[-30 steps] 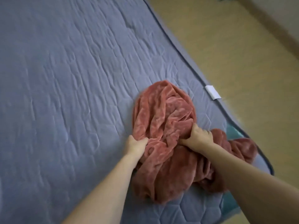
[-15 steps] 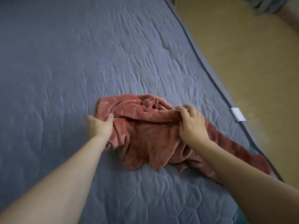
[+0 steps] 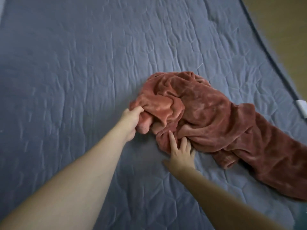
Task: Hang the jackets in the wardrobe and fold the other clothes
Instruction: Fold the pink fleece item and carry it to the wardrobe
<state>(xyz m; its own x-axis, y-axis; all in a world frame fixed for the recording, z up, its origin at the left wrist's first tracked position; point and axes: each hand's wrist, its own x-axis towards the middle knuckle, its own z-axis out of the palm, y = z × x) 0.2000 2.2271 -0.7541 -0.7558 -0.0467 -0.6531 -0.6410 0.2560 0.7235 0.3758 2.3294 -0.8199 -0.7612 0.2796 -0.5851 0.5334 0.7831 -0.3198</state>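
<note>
nearest, the right hand (image 3: pixel 181 153) lies with straight, spread fingers touching the near edge of the crumpled rust-pink plush fleece garment (image 3: pixel 216 123). the left hand (image 3: pixel 132 121) grips the garment's bunched left end, fingers curled into the cloth. the garment lies on the quilted grey-blue bed cover (image 3: pixel 74 72), its long axis running from the left hand toward the bed's right edge. a small white tag (image 3: pixel 302 107) sits there; any writing is unreadable. beyond lies tan floor (image 3: pixel 282 22).

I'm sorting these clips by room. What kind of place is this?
Probably a bedroom: a wide quilted blue mattress cover fills the view, a rust-coloured fleece garment lies crumpled on it, and yellowish flooring runs beside its edge.
</note>
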